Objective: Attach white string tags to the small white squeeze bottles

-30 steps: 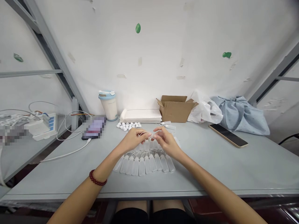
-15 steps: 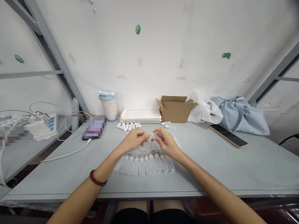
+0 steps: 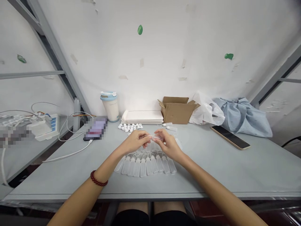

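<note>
My left hand (image 3: 137, 140) is closed in a pinch, and a thin white cord (image 3: 146, 135) shows at its fingertips. Opposite it, my right hand (image 3: 169, 143) grips a small translucent plastic bottle (image 3: 157, 137) between thumb and fingers. The two sets of fingertips almost meet above the desk, partly hiding the bottle's neck end. Below them, several like bottles with white cords (image 3: 143, 168) lie fanned out in a row, and more are partly covered by my hands. A heap of small white caps (image 3: 130, 127) lies behind my left hand.
Along the wall stand a lidded cup (image 3: 110, 106), a stack of white sheets (image 3: 142, 117), an open cardboard box (image 3: 178, 112), a plastic bag (image 3: 207, 111) and a blue cloth bundle (image 3: 243, 116). Phones lie left (image 3: 96, 128) and right (image 3: 230, 137); a charging cable (image 3: 68, 158) crosses the desk's left side.
The bottle in my right hand has turned to lie more sideways between the fingertips. Both hands stay in nearly the same place; the view has shifted very slightly.
</note>
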Demonstrator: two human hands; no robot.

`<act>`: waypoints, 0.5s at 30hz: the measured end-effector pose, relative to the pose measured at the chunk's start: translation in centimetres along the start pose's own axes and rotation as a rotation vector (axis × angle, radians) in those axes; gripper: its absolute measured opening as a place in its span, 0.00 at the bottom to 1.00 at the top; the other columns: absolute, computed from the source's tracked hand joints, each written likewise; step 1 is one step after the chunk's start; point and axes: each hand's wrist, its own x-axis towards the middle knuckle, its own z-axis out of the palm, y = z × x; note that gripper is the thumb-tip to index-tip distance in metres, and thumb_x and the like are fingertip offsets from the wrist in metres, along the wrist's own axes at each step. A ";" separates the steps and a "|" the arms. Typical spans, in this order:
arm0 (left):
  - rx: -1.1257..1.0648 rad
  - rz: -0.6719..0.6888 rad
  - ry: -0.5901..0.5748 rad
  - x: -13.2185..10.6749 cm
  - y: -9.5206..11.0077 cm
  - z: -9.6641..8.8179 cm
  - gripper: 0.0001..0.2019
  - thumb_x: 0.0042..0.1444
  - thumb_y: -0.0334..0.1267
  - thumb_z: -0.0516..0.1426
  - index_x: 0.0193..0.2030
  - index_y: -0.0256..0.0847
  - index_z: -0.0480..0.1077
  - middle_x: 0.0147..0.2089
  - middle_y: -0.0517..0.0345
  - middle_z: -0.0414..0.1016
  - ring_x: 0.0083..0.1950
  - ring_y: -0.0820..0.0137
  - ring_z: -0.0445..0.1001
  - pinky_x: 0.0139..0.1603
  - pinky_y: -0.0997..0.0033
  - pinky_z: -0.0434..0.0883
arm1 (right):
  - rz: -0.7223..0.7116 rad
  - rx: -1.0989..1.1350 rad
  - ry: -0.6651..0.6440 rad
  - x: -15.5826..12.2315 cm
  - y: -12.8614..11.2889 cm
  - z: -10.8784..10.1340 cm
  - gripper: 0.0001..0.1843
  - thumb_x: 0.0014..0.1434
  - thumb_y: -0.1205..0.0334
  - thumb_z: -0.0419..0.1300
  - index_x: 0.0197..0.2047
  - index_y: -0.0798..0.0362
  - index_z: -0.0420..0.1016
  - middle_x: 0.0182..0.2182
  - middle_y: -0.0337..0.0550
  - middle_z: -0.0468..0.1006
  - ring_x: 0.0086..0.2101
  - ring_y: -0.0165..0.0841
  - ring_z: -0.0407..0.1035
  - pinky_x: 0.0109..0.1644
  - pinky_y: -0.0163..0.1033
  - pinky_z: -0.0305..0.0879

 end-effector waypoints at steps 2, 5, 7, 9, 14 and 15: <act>-0.025 0.004 0.026 0.0 0.0 -0.1 0.16 0.56 0.48 0.53 0.30 0.35 0.71 0.27 0.57 0.71 0.28 0.72 0.71 0.30 0.73 0.68 | -0.053 -0.052 0.041 0.1 0.2 0.0 0.12 0.59 0.57 0.54 0.45 0.53 0.65 0.34 0.44 0.75 0.25 0.29 0.64 0.30 0.36 0.60; -0.056 0.028 0.049 0.0 -0.1 -0.1 0.16 0.56 0.48 0.54 0.30 0.35 0.70 0.26 0.58 0.71 0.28 0.72 0.70 0.31 0.74 0.68 | -0.141 -0.092 0.078 0.2 0.1 -0.2 0.11 0.61 0.58 0.52 0.43 0.53 0.70 0.32 0.46 0.75 0.28 0.32 0.65 0.32 0.37 0.61; -0.043 0.052 0.051 0.1 -0.1 0.0 0.15 0.56 0.47 0.53 0.29 0.35 0.69 0.25 0.58 0.70 0.27 0.72 0.70 0.31 0.74 0.68 | -0.146 -0.089 0.066 0.3 -0.1 -0.4 0.13 0.62 0.58 0.50 0.41 0.54 0.73 0.28 0.44 0.73 0.28 0.32 0.64 0.33 0.37 0.60; 0.001 0.082 0.066 0.1 0.0 0.2 0.15 0.57 0.46 0.53 0.31 0.36 0.70 0.25 0.59 0.70 0.27 0.72 0.70 0.32 0.73 0.68 | -0.099 -0.054 0.032 0.2 -0.4 -0.6 0.14 0.62 0.57 0.50 0.38 0.53 0.74 0.25 0.41 0.71 0.26 0.31 0.62 0.31 0.36 0.58; 0.104 0.125 0.146 -0.1 0.5 0.6 0.12 0.56 0.44 0.54 0.35 0.37 0.72 0.29 0.58 0.73 0.30 0.72 0.71 0.33 0.74 0.68 | 0.089 0.141 -0.026 0.3 -0.6 -0.9 0.17 0.61 0.53 0.51 0.37 0.55 0.76 0.21 0.37 0.66 0.22 0.27 0.57 0.26 0.33 0.54; 0.098 0.121 0.151 -0.1 0.6 0.6 0.12 0.56 0.44 0.54 0.35 0.37 0.73 0.31 0.57 0.74 0.30 0.72 0.71 0.34 0.74 0.68 | 0.108 0.168 -0.025 0.3 -0.6 -0.9 0.17 0.61 0.53 0.51 0.37 0.55 0.76 0.21 0.37 0.66 0.22 0.27 0.57 0.26 0.33 0.53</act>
